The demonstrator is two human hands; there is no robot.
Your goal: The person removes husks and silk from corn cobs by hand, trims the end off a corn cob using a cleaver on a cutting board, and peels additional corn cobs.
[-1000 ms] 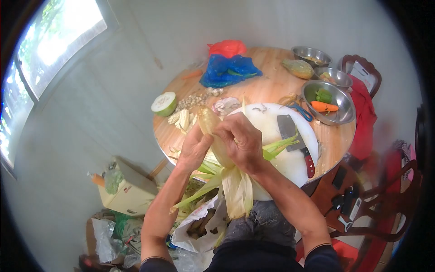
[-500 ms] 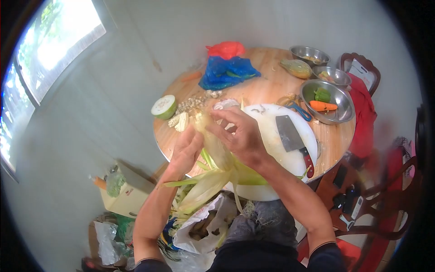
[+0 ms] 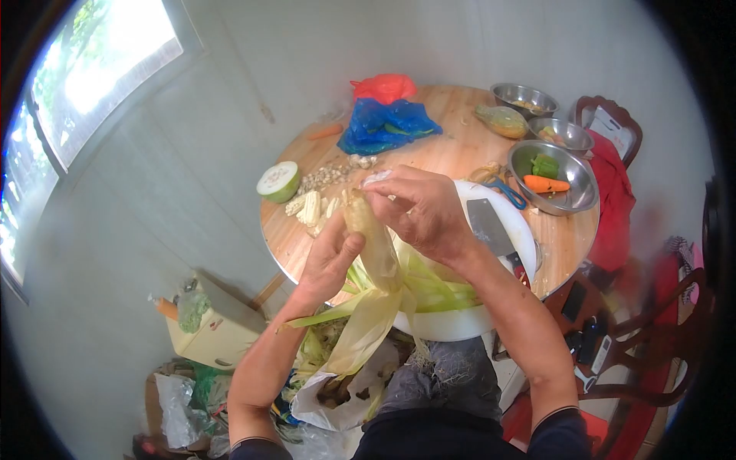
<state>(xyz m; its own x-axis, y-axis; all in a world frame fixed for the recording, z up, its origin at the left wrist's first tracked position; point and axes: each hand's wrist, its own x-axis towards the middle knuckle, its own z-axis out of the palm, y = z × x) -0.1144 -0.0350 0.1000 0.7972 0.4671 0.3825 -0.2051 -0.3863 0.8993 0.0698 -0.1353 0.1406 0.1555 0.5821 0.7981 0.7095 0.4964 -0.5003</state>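
Note:
An ear of corn stands nearly upright in front of me, with thin pale husk still round it. Its peeled outer leaves hang down, spread over the board's front edge. My left hand is closed round the ear's left side, thumb toward me. At the top end, the bent fingers of my right hand pinch the husk; their tips are partly hidden. Right of that hand, a cleaver lies on the round white cutting board. Pale peeled corn pieces lie beyond my left hand.
On the round table are a cut green gourd, garlic, a blue bag, blue-handled scissors and a metal bowl with a carrot. Below, a paper bag stands open before my knees.
Both hands and the corn have shifted slightly right. My right hand has turned, its fingers now more curled at the ear's tip, and it covers more of the board.

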